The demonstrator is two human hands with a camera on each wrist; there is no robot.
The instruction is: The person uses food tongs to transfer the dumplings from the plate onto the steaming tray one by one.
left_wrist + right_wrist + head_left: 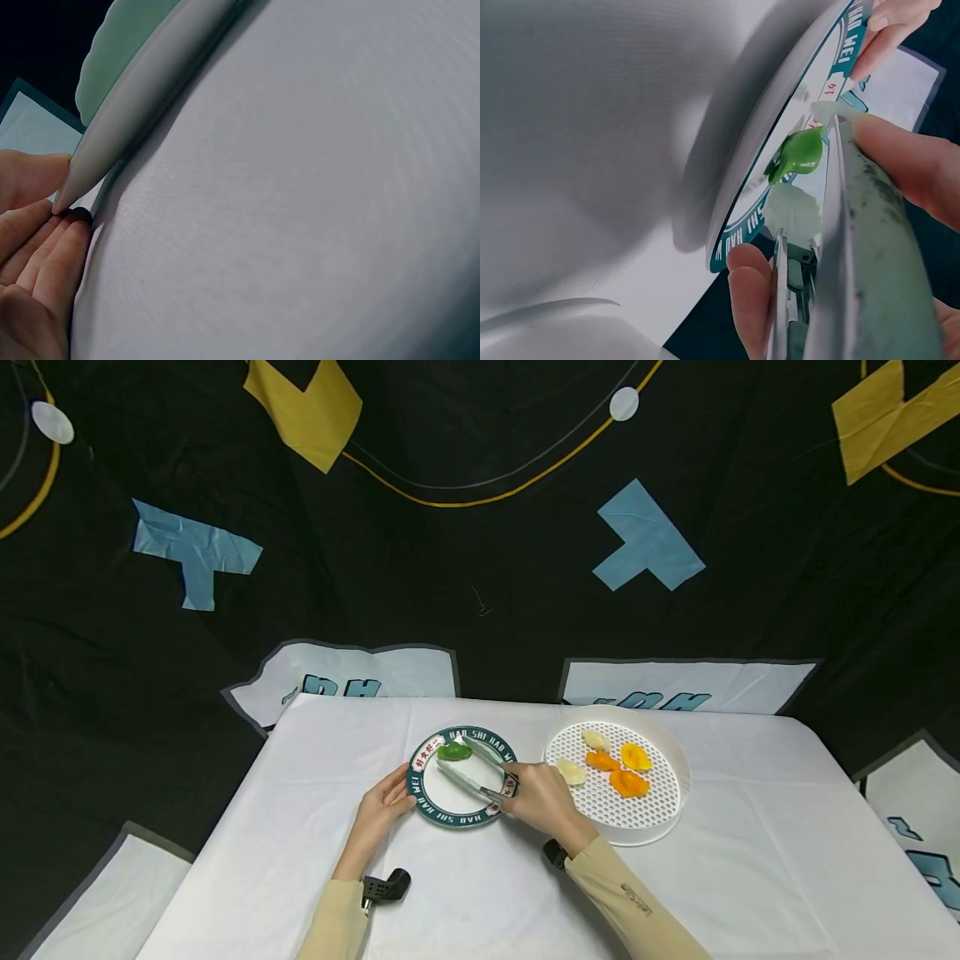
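Observation:
A white plate with a green lettered rim (420,789) lies in front of me. My left hand (378,814) grips its left edge, thumb above and fingers beneath the rim (135,112) in the left wrist view. My right hand (543,797) holds pale green tongs (483,752) over the plate, thumb on one arm and fingers on the other. The tongs are spread, their scalloped tips on either side of a glossy green pepper-like piece (453,751). In the right wrist view that green piece (802,152) shows between the tips, with gaps beside it.
A round white perforated tray (678,810) stands to the right. On it lie orange pieces (628,783), a yellow piece (636,757) and pale pieces (572,772). White cloth (465,893) covers the table, and a black curtain (465,585) hangs behind its far edge.

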